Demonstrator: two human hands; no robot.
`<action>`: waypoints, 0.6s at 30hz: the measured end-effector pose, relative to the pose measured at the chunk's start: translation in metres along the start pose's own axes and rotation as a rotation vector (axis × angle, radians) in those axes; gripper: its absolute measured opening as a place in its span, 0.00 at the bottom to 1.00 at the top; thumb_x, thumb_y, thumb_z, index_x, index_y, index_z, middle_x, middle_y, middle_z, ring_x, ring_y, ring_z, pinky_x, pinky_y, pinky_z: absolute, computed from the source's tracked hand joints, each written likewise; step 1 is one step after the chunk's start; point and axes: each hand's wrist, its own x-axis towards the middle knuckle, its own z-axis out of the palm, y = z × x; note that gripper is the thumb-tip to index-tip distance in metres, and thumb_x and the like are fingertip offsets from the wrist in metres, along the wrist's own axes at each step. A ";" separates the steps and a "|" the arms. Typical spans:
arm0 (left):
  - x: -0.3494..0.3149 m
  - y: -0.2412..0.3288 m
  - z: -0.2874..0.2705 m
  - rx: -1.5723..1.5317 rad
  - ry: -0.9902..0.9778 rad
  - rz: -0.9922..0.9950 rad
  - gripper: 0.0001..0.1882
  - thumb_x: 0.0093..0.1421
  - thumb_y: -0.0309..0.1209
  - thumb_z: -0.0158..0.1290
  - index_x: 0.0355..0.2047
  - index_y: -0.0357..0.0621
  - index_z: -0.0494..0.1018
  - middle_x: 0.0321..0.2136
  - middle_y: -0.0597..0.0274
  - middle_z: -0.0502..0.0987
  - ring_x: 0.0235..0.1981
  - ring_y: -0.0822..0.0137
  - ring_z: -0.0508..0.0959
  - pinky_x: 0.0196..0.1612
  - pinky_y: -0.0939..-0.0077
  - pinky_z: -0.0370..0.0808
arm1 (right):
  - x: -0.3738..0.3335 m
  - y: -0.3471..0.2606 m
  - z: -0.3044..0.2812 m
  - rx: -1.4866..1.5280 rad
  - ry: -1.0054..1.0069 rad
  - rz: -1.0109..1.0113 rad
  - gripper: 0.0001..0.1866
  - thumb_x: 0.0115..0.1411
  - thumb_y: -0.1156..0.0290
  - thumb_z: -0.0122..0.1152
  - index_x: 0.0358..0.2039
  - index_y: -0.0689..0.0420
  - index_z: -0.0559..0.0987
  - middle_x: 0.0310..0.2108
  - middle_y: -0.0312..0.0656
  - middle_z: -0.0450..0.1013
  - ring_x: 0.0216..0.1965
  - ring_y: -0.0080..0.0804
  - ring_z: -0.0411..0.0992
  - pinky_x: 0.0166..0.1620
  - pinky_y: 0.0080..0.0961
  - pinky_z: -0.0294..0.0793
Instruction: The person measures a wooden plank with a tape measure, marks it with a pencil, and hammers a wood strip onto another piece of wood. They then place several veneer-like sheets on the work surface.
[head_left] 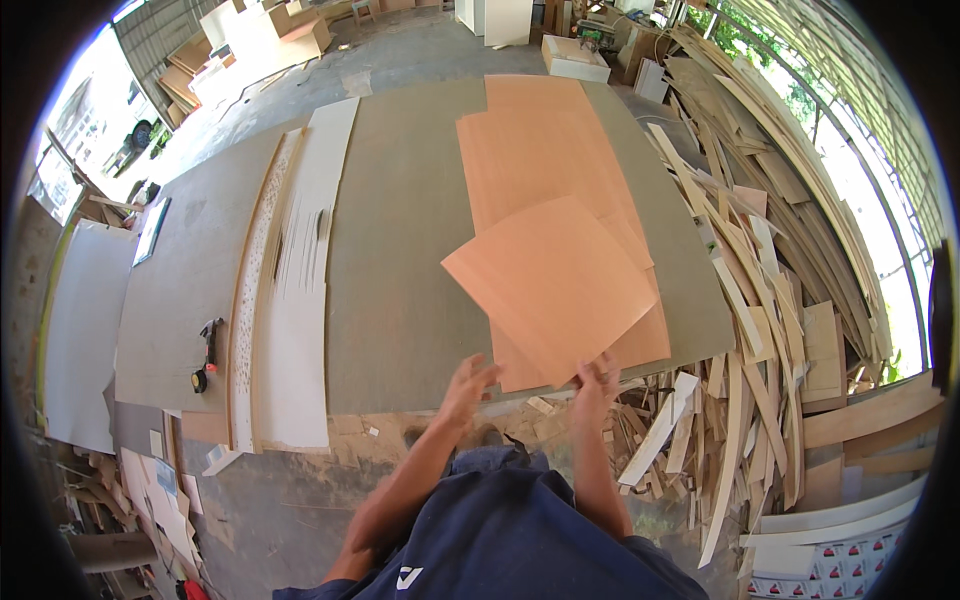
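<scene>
A squarish orange-tan veneer sheet (pixel 552 285) lies turned at an angle over longer sheets of the same colour (pixel 530 150) on the big grey-brown worktable (pixel 400 220). My right hand (pixel 597 384) is at the near corner of the squarish sheet, its thumb and fingers closed on that edge. To the left, my left hand (pixel 468 390) hovers by the table's near edge with its fingers apart and nothing in them. The undersides of the fingers of my right hand are hidden.
Left on the table lie a long white panel (pixel 305 330), a speckled narrow board (pixel 250 290), a hammer (pixel 210 345) and a tape measure (pixel 199 381). Offcut wood strips (pixel 740 400) pile up beyond the right edge. White cabinet parts (pixel 575 60) stand at the back.
</scene>
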 end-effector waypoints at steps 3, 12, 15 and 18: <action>0.009 -0.022 0.013 -0.245 -0.253 0.094 0.24 0.59 0.25 0.57 0.55 0.36 0.65 0.39 0.62 0.77 0.42 0.70 0.77 0.42 0.78 0.74 | -0.057 0.005 0.036 0.158 0.064 0.143 0.24 0.61 0.80 0.60 0.55 0.60 0.63 0.40 0.44 0.75 0.39 0.29 0.76 0.37 0.23 0.79; -0.011 0.018 -0.063 -0.202 -0.286 0.355 0.31 0.57 0.20 0.59 0.61 0.39 0.63 0.49 0.66 0.75 0.47 0.75 0.75 0.53 0.77 0.71 | -0.041 -0.047 0.005 -0.753 -0.685 0.199 0.05 0.62 0.76 0.58 0.31 0.64 0.77 0.22 0.40 0.76 0.21 0.18 0.72 0.22 0.17 0.68; -0.028 0.058 -0.088 -0.128 -0.314 0.418 0.26 0.56 0.20 0.61 0.56 0.38 0.70 0.45 0.68 0.78 0.45 0.76 0.75 0.51 0.79 0.71 | -0.006 -0.084 0.030 -0.610 -0.690 -0.189 0.06 0.60 0.77 0.59 0.38 0.62 0.77 0.28 0.38 0.76 0.28 0.20 0.73 0.29 0.18 0.70; -0.055 0.101 -0.101 0.107 -0.293 0.495 0.21 0.55 0.22 0.62 0.50 0.36 0.75 0.39 0.67 0.80 0.40 0.77 0.76 0.45 0.82 0.73 | 0.048 -0.109 0.063 -0.763 -0.631 -0.637 0.23 0.55 0.70 0.68 0.51 0.59 0.73 0.43 0.39 0.76 0.46 0.30 0.73 0.47 0.30 0.70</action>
